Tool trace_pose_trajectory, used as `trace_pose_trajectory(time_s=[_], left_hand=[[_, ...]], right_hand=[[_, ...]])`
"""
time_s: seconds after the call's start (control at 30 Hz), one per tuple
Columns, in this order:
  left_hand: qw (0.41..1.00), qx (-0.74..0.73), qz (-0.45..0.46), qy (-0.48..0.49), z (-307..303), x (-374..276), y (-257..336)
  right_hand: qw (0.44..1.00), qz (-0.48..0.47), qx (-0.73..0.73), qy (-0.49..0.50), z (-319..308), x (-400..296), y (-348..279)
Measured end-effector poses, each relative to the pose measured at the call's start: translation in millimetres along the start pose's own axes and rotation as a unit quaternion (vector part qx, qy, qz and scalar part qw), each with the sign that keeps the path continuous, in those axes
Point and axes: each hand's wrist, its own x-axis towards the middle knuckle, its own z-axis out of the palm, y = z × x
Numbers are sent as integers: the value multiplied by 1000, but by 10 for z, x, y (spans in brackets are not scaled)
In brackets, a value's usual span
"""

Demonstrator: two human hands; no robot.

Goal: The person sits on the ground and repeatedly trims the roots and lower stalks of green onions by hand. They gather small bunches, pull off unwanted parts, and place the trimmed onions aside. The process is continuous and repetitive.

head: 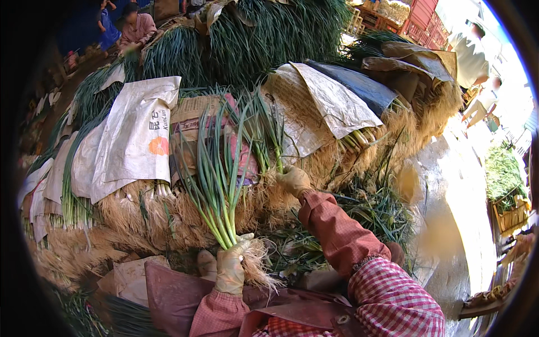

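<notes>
My left hand (230, 267), in a pale glove, is closed around the white lower stems of a bunch of green onions (221, 198). Their leaves fan upward and the stringy roots hang out at the right of the fist. Farther forward and to the right, my right hand (294, 180), gloved too, is closed on the base of another few green onions (278, 156) lying on the pile. Its fingertips are partly hidden. Printed woven sacks (196, 111) lie under and behind the leaves.
White sacks (134, 139) cover bundles at the left, and another white sack (337, 101) lies at the right. Loose leaf trimmings (366, 210) litter the ground. Tall green onion stacks (273, 46) rise behind. A person (137, 29) sits at the upper left; others stand at the upper right.
</notes>
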Motion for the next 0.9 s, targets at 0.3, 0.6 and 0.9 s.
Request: trace_pose_trajectory(time_s=[0.3,0.6,0.9], left_hand=[[997,-46,0,69,62,5,-388],[998,29,-4,-62,-98,-154,-264],[994,-76,69,-49,-24,-456,112]], right_hand=[[785,52,508,-351,491,-1709,-51],[778,-6,511,-365,344,-1791,66],[939,-52,332,-68,-196,-331,-253]])
